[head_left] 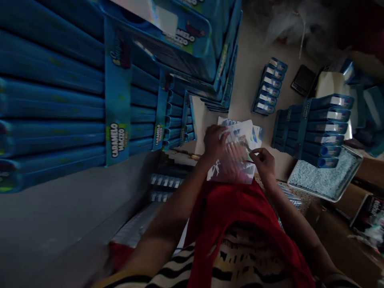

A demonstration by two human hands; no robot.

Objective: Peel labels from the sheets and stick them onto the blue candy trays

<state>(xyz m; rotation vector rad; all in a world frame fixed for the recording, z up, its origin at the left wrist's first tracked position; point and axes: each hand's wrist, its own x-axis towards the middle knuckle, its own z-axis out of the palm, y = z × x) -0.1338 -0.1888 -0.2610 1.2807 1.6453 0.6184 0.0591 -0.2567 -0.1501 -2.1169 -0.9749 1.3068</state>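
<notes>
Several glossy printed sheets [231, 162] lie overlapping at the table's near edge, just in front of my red apron. My left hand [214, 140] holds the left side of the sheets, its fingers bent over them. At their right edge is my right hand [264, 162], with thumb and fingers pinched together. Something thin and dark reddish shows by its fingertips, too blurred to name. The print on the sheets is smeared and dim.
Tall stacks of blue "Caramelo Macizo" boxes [117, 100] rise close on the left. More blue boxes stand in a row [270, 86] and a banded stack [312, 128] on the right. Beside them are a black flat device [303, 80] and a metal tray [290, 183] of pale blue pieces.
</notes>
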